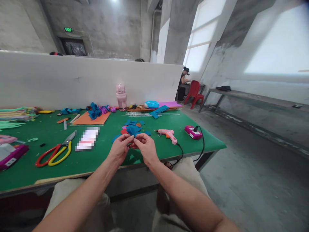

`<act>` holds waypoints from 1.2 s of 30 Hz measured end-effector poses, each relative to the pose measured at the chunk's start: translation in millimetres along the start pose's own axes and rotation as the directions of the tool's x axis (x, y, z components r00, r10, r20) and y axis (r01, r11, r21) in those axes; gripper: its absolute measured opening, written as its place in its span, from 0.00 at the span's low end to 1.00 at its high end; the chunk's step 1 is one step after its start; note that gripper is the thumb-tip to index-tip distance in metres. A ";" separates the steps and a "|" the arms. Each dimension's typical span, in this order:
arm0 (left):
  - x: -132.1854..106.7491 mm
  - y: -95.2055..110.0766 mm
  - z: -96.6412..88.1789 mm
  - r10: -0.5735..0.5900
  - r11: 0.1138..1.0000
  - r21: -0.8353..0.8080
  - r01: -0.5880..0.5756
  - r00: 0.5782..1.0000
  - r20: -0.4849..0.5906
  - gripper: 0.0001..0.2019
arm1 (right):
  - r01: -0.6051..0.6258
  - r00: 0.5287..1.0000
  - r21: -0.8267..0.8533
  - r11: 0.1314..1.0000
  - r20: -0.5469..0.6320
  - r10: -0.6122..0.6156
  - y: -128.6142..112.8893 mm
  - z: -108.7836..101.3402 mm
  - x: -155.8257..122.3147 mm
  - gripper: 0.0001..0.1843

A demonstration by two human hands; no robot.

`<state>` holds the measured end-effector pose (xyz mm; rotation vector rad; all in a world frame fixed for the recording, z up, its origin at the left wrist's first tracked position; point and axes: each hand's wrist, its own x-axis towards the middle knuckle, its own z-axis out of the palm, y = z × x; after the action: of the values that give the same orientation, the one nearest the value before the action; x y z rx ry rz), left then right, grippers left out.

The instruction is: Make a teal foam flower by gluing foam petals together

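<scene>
My left hand and my right hand meet above the front edge of the green table. Both pinch a small blue felt piece that rises above the fingertips. Behind it several blue felt cut-outs and a red one lie on the table. A pink glue gun rests just right of my right hand, its black cable running to a pink power block.
Red and yellow scissors lie to the left, beside a blurred patch. An orange sheet, blue felt flowers, a pink bottle and foam sheets stand at the back by a white partition. A person sits by a red chair far right.
</scene>
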<state>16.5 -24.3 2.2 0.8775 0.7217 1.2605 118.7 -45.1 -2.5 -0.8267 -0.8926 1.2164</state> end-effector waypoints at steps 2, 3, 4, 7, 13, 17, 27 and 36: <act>0.1 -0.2 -0.1 0.007 1.000 0.004 -0.007 1.000 0.004 0.12 | 0.020 1.000 -0.010 1.000 0.011 -0.020 0.4 0.3 -0.4 0.11; 0.1 -0.3 -0.1 0.009 1.000 0.006 -0.009 1.000 0.005 0.12 | 0.024 1.000 -0.014 1.000 0.012 -0.024 0.5 0.4 -0.5 0.11; 0.2 -0.4 -0.1 0.008 1.000 0.008 -0.008 1.000 0.008 0.12 | 0.023 1.000 -0.018 1.000 0.009 -0.023 0.6 0.5 -0.3 0.10; 0.7 -0.2 -0.2 -0.010 1.000 0.004 0.010 1.000 0.021 0.11 | 0.007 1.000 -0.008 1.000 0.003 -0.006 -0.3 0.7 0.3 0.11; 2.3 2.3 -1.7 -0.039 0.999 -0.024 0.040 0.997 0.067 0.10 | -0.004 1.000 0.049 0.999 0.002 0.004 -4.5 -0.1 0.5 0.11; 3.5 1.6 -3.3 -0.030 0.999 -0.024 0.031 0.997 0.069 0.09 | 0.017 1.000 0.013 1.000 0.010 -0.017 -5.4 -1.2 -0.7 0.10; 3.2 1.2 -1.0 0.001 1.000 -0.016 0.000 1.000 0.021 0.10 | 0.094 0.995 -0.100 0.991 0.054 -0.089 -1.5 -3.7 -0.2 0.10; 2.9 0.2 -2.4 -0.005 1.000 0.014 0.004 0.997 0.075 0.09 | 0.093 0.993 -0.090 0.992 0.077 -0.086 -1.5 -4.8 0.3 0.08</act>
<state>14.8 -21.0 1.1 0.9296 0.6726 1.2135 123.6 -45.3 -3.1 -0.8120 -1.0428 1.1388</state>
